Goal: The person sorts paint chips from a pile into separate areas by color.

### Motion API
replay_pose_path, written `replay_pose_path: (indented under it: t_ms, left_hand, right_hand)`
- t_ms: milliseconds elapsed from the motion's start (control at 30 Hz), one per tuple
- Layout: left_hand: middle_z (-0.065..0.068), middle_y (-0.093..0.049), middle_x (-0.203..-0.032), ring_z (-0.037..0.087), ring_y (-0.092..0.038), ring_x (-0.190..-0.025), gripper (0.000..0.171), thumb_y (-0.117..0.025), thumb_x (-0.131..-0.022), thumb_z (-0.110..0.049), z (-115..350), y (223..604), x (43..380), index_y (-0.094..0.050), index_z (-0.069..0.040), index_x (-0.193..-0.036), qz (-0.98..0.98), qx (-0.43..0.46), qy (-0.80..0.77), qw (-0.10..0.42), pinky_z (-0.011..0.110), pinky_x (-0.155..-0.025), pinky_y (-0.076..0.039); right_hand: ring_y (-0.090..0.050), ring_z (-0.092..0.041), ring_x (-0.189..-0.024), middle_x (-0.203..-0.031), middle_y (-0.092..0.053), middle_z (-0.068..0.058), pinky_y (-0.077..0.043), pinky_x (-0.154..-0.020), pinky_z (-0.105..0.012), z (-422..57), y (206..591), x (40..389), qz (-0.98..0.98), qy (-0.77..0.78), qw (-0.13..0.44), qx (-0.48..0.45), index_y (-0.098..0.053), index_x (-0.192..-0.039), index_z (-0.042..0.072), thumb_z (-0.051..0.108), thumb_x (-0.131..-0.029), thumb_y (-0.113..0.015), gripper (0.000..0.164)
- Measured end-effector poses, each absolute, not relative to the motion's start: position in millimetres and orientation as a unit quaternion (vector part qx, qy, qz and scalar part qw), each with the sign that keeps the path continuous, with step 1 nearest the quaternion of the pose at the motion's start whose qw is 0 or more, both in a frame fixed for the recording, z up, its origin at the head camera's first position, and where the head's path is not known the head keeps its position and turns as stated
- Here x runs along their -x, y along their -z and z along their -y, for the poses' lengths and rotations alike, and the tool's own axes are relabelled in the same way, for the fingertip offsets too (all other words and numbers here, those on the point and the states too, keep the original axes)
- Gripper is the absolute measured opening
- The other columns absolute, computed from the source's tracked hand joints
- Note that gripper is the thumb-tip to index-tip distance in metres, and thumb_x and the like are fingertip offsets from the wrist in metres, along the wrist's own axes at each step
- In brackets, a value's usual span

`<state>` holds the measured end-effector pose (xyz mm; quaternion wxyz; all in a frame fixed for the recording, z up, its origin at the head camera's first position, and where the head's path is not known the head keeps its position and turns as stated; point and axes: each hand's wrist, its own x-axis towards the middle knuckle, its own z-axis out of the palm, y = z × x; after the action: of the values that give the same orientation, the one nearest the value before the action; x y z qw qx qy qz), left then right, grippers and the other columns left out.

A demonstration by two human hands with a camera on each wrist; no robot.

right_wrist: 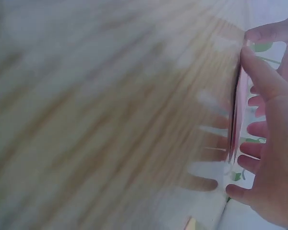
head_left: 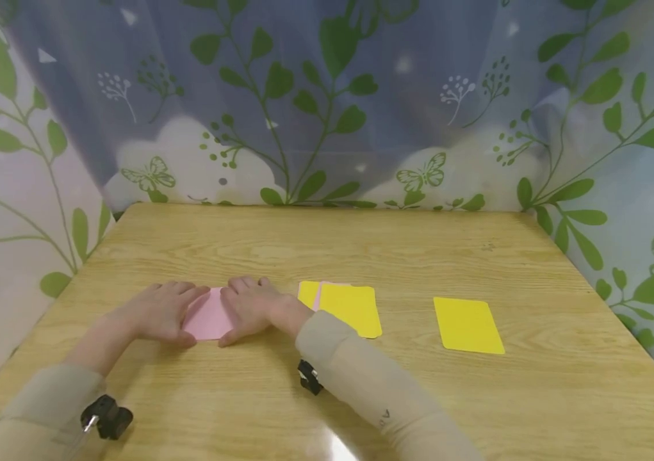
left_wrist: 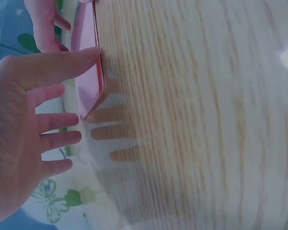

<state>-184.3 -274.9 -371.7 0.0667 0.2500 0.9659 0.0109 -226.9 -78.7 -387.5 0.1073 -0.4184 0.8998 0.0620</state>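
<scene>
While left hand [head_left: 158, 311] and right hand [head_left: 255, 307], spread, touch it — pink card [head_left: 209, 315] looks plain.

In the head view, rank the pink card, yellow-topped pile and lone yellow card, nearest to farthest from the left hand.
1. Pink card, touching the left hand
2. Yellow-topped pile, right of it
3. Lone yellow card, farthest right

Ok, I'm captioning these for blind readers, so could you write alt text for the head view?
A person's left hand and right hand touch a pink card from either side on a wooden table. To its right lie overlapping yellow and pink cards, then a single yellow card. A leaf-print cloth hangs behind.
</scene>
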Motion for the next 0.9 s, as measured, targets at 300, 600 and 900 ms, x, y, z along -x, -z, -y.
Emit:
replay_pose_path:
  t_ms: [300,600,900]
  left_hand:
    - [0.018,-0.057,-0.116,0.038,-0.051,-0.110,0.065,-0.067,-0.077,-0.046,256,374,199,-0.054,0.001,-0.119,-0.960,-0.281,-0.001,-0.021,0.056,-0.092,-0.037]
    - [0.003,-0.058,-0.090,0.027,-0.056,-0.090,0.035,-0.064,-0.082,-0.037,207,367,209,-0.057,-0.006,-0.095,-0.945,-0.323,-0.002,-0.043,0.048,-0.086,-0.042]
    - [0.005,-0.060,-0.089,0.027,-0.059,-0.088,0.038,-0.066,-0.081,-0.038,165,370,214,-0.058,-0.004,-0.096,-0.926,-0.366,0.015,-0.092,0.045,-0.082,-0.045]
  right_hand:
    - [-0.020,-0.023,-0.136,-0.149,-0.024,-0.007,-0.025,-0.106,-0.046,38,367,232,-0.901,-0.043,0.064,0.427,-0.026,-0.145,0.010,0.060,-0.086,-0.050,0.081]
    - [-0.022,-0.025,-0.136,-0.149,-0.024,-0.010,-0.026,-0.105,-0.047,-18,362,238,-0.909,-0.016,0.050,0.413,-0.027,-0.144,0.007,0.052,-0.088,-0.053,0.076]
    - [-0.031,-0.028,-0.131,-0.142,-0.035,-0.013,-0.027,-0.106,-0.044,-76,361,243,-0.912,0.027,0.032,0.407,-0.034,-0.139,0.002,0.041,-0.088,-0.059,0.069]
